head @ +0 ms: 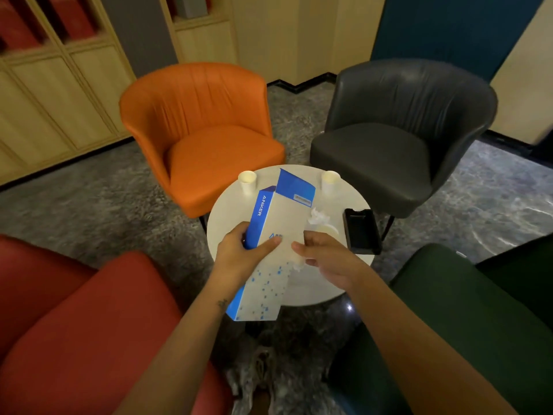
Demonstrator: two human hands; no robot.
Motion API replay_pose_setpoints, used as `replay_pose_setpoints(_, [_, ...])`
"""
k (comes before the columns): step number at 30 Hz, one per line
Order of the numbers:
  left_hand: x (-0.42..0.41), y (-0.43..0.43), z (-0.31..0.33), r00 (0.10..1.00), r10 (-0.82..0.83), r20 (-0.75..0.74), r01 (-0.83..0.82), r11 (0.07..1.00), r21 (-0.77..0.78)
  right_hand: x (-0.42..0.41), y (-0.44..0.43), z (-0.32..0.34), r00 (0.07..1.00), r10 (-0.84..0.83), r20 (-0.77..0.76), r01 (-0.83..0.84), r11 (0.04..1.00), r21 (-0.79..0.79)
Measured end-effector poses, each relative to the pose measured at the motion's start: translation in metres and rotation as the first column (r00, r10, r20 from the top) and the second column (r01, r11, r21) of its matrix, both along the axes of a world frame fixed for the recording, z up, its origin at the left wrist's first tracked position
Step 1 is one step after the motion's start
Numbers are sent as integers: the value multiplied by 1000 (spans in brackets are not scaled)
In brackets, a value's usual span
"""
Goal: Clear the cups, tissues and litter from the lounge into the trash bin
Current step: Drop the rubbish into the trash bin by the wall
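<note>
Small round white counter (225,217); orange chair (203,121) and dark grey chair (404,130) on far side; red chair (74,310) and green chair (466,313) near; mottled grey floor (89,199); pale wood cabinets (59,100) left; teal wall panel (449,25) behind.

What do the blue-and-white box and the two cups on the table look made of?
Box: apparently printed cardboard, matte, with creased fold lines and an open flap. Cup by orange chair and cup by black chair: likely paper, matte off-white, thin rims.
</note>
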State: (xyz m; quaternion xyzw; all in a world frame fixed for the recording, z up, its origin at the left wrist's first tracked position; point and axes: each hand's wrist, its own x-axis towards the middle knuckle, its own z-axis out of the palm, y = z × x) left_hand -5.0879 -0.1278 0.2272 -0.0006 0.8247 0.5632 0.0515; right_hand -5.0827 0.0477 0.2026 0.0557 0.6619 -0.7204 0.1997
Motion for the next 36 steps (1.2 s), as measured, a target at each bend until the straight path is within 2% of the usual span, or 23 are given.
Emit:
replay_pose_setpoints(4, [-42,0,-11,999,9,33,-8,1000,-30,-42,0,-13,997,-28,69,28,1000,4])
replay_pose_setpoints(10, [-136,-11,-31,991,84,101,-72,991,-110,-128,-14,-28,995,-75,72,83,990,-116])
replay_pose_setpoints(14, [-199,-20,-43,988,111,112,-113,993,16,-183,-20,-44,960,-215,181,239,963,-126])
replay_pose_setpoints(16, [-227,-22,-52,992,100,76,-101,995,6,-209,-19,-52,942,-253,220,287,948,-137])
replay_pose_setpoints(18, [-252,-21,-63,989,109,101,-111,994,18,-229,-14,-57,934,-262,244,299,945,-130])
replay_pose_setpoints(20, [-270,-20,-70,980,140,138,-156,982,107,-248,-2,-62,916,-306,259,343,933,-111])
replay_pose_setpoints(22, [-285,-21,-73,980,161,113,-174,979,106,-268,14,-65,878,-402,262,432,899,-68])
replay_pose_setpoints(27, [-314,-25,-81,964,225,139,-245,958,151,-330,46,-76,713,-644,278,631,762,146])
replay_pose_setpoints(30, [-322,-28,-96,962,235,139,-245,968,60,-365,47,-95,679,-676,286,644,735,210])
replay_pose_setpoints(33, [-322,-28,-120,955,248,162,-256,966,25,-389,38,-131,641,-668,379,638,738,220])
replay_pose_setpoints(36, [-319,-26,-149,950,256,176,-254,967,-38,-400,29,-178,688,-592,419,559,801,214])
